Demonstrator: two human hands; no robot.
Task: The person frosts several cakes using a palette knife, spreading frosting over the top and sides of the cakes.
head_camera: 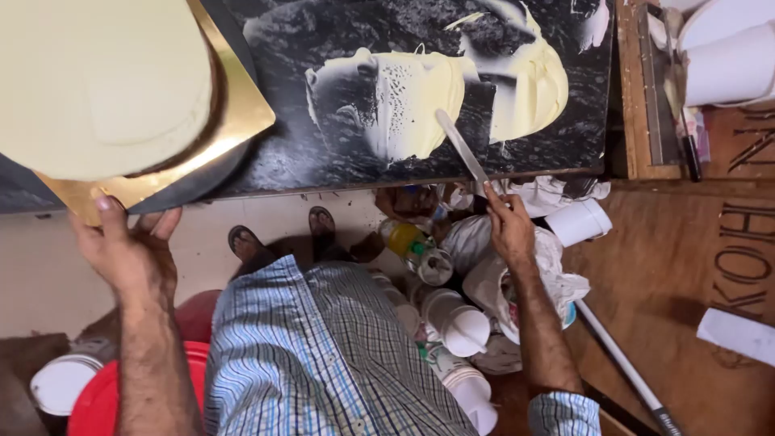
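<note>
Your right hand (508, 222), at centre right of the frame, is closed around the handle of a long palette knife (460, 149). The blade's long axis runs up and to the left from that hand, and its tip rests in the pale yellow cream (412, 101) smeared over the black desk (323, 153) at upper centre. A second, larger smear of the same cream lies just right of the blade.

Your left hand (129, 250), at lower left, grips the near edge of the gold cake board (242, 105) with the thumb on top. The board carries a round cake (97, 81) coated in the same cream, filling the upper left corner.

So the cake lies well to the left of the knife tip, with the cream between them. Your left hand is the one touching the board.
</note>
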